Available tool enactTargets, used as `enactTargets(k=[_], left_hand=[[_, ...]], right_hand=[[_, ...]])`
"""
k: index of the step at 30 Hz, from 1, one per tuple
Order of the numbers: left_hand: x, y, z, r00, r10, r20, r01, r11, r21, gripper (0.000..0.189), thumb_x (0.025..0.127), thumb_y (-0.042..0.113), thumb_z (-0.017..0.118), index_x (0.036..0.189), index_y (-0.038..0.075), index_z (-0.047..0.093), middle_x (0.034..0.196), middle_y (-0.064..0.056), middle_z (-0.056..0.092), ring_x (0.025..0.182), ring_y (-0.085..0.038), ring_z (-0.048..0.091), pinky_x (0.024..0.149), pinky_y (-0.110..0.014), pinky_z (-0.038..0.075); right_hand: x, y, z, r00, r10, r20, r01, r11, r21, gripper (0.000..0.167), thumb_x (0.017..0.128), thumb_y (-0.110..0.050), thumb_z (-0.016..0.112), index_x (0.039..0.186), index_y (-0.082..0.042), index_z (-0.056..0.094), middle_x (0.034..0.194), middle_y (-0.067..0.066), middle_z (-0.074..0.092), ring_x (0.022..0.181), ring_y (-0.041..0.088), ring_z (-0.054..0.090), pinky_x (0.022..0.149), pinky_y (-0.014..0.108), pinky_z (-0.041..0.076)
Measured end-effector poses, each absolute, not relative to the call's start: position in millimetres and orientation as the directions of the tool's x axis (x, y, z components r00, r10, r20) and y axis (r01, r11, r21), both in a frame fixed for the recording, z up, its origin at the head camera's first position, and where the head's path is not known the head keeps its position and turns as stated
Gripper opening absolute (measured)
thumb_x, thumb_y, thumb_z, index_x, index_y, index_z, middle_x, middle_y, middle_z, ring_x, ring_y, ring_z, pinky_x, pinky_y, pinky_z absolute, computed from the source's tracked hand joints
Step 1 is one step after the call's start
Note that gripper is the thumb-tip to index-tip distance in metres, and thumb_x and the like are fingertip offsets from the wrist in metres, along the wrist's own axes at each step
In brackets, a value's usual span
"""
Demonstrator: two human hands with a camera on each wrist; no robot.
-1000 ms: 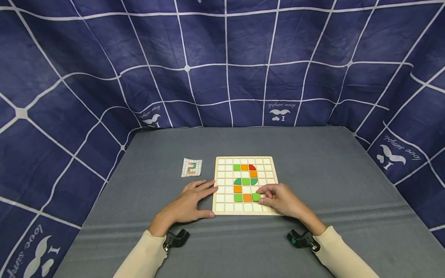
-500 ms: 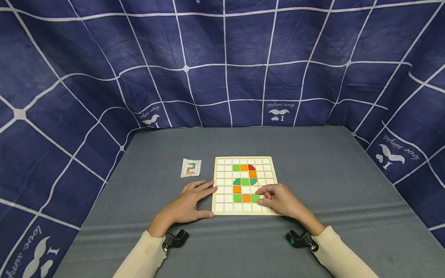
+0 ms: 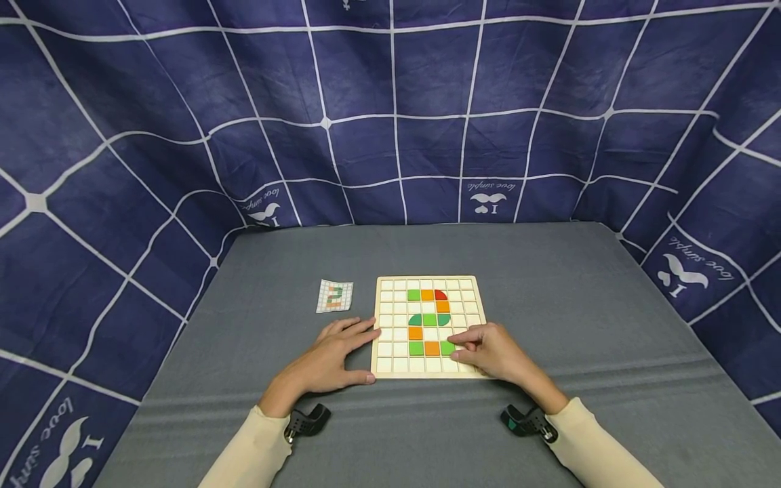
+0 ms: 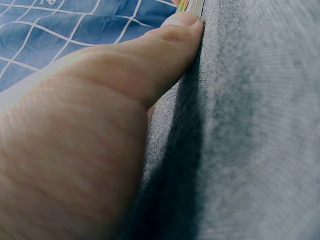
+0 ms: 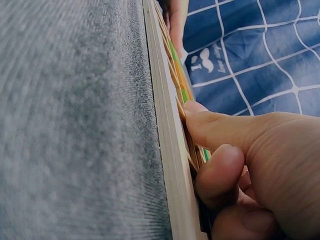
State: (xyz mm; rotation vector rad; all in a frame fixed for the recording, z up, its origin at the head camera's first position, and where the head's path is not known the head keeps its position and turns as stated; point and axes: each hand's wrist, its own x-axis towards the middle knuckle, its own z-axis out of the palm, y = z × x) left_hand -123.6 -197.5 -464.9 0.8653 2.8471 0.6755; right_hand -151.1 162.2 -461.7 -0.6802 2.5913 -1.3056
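Note:
A square wooden grid board [image 3: 399, 376] lies on the grey cloth, its cells pale. Green, orange, red and dark green tiles form a shape like the digit 2 on it. My right hand [image 3: 493, 351] pinches the green square tile [image 3: 447, 348] at the shape's lower right corner, between thumb and index finger. In the right wrist view the thumb [image 5: 225, 127] reaches over the board's raised rim, other fingers curled below. My left hand [image 3: 334, 356] lies flat with fingers spread, its fingertips and thumb against the board's left edge.
Left of the board lies a small creased paper card [image 3: 334, 296] printed with a similar coloured figure on a grid. A blue cloth [image 3: 366, 149] with white lines hangs behind and at both sides of the grey-covered table [image 3: 518, 257].
Both hands keep their places and the tiles look the same. Only the head view shifts very slightly.

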Motion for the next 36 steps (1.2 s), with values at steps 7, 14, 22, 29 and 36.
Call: enactTargets(k=[7,14,22,29,36], left_hand=[[-124.3,-197.9,-464.7,-0.84,0.543,0.019,0.493,0.748,0.445,0.084,0.085,0.064,0.069,0.156,0.035,0.036,0.166,0.009,0.027,0.153,-0.025,0.022,0.121,-0.058,0.018],[-124.3,-197.2,-465.9,-0.843,0.538,0.011,0.487,0.754,0.442,0.085,0.085,0.065,0.069,0.157,0.035,0.036,0.166,0.009,0.027,0.154,-0.025,0.021,0.121,-0.058,0.018],[-124.5,-196.5,-466.6,-0.841,0.541,0.021,0.494,0.751,0.439,0.084,0.085,0.065,0.069,0.156,0.035,0.036,0.166,0.009,0.027,0.153,-0.025,0.022,0.12,-0.058,0.019],[-124.9,-195.8,-467.8,-0.845,0.534,0.027,0.49,0.753,0.439,0.085,0.084,0.066,0.069,0.157,0.035,0.035,0.166,0.009,0.027,0.153,-0.025,0.022,0.12,-0.057,0.021],[-127.5,-195.5,-468.4,-0.843,0.532,0.078,0.503,0.729,0.464,0.084,0.085,0.063,0.07,0.156,0.031,0.038,0.165,0.005,0.03,0.15,-0.023,0.028,0.119,-0.055,0.024]], right_hand=[[-152.0,162.7,-462.3,-0.886,-0.463,0.026,-0.295,0.519,-0.802,0.029,0.083,-0.025,0.084,0.109,-0.014,0.08,0.058,-0.007,0.054,0.047,-0.001,0.04,0.045,0.017,0.032],[-153.2,164.2,-464.4,-0.885,-0.465,0.015,-0.284,0.514,-0.81,0.031,0.082,-0.025,0.084,0.11,-0.013,0.08,0.061,-0.008,0.051,0.051,-0.002,0.039,0.047,0.016,0.031],[-154.1,164.3,-468.3,-0.878,-0.464,0.12,-0.359,0.47,-0.806,0.027,0.084,-0.025,0.083,0.109,-0.013,0.079,0.069,-0.008,0.054,0.056,-0.001,0.044,0.049,0.016,0.036],[-158.8,166.6,-468.7,-0.823,-0.411,0.393,-0.551,0.409,-0.727,0.036,0.09,-0.017,0.076,0.124,-0.006,0.07,0.089,-0.001,0.063,0.075,0.004,0.058,0.062,0.019,0.05],[-160.9,177.2,-459.1,-0.806,-0.342,0.483,-0.591,0.499,-0.634,0.049,0.093,-0.015,0.073,0.14,-0.01,0.059,0.12,0.01,0.062,0.102,0.021,0.062,0.078,0.034,0.054]])
